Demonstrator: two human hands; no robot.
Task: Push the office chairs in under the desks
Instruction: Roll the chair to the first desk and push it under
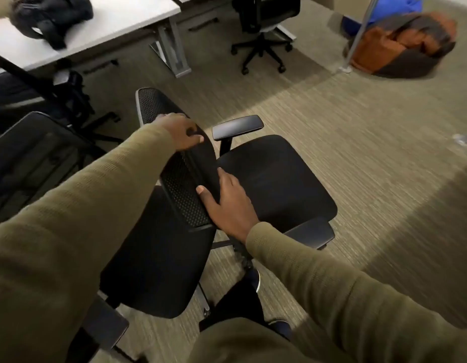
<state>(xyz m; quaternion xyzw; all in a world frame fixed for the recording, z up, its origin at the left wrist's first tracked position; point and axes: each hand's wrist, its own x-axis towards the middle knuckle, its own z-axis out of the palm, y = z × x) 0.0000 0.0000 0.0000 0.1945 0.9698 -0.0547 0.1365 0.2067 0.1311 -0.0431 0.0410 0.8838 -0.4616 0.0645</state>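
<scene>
A black mesh-backed office chair [274, 174] stands in front of me on the carpet, out in the open, its seat facing right. My left hand [181, 132] grips the top edge of its backrest. My right hand [227, 203] holds the same backrest lower down, thumb on the mesh. A white desk [117, 24] runs along the upper left. A second black chair [31, 153] sits at the left next to that desk. A third chair [263, 24] stands at the top centre, partly under another desk.
A black bag [52, 17] lies on the white desk. An orange and brown beanbag [405, 45] rests at the top right beside a metal pole [358, 35]. Grey desk legs [172, 45] stand between the desks. Open carpet stretches to the right.
</scene>
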